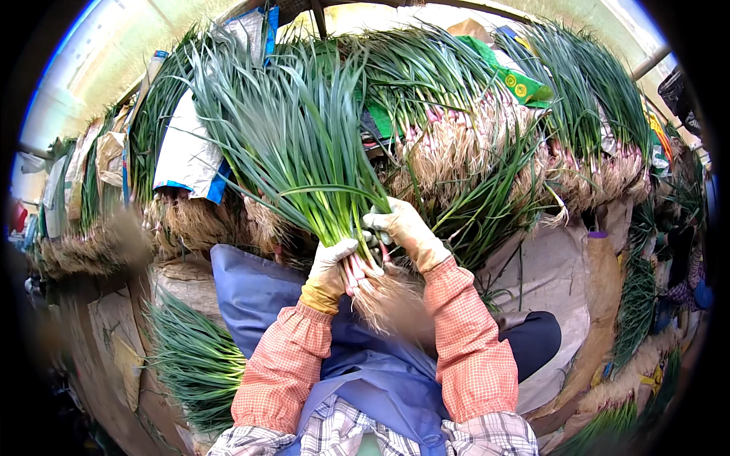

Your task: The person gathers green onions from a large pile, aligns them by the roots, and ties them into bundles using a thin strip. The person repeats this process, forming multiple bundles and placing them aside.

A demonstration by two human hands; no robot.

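I hold a thick bunch of green garlic (323, 182) upright in front of me, its long flat leaves fanning away and its pinkish-white bulbs and pale roots hanging toward my lap. Around the lower stems on the left side, my left hand (328, 267) is closed, in a whitish glove with a yellow cuff. My right hand (403, 229), gloved alike, is closed at the right side of the same stems, its fingers curled near the bulbs. Checked orange sleeve covers reach over both forearms. A blue apron (258, 285) spreads beneath the bunch.
Heaped green garlic (449, 114) lines the far side, roots facing me. A white sack (186, 148) and a green sack (525, 83) lie on the heap. Another garlic pile (194, 361) lies at my left. Pale sacking (547, 289) covers the ground at right.
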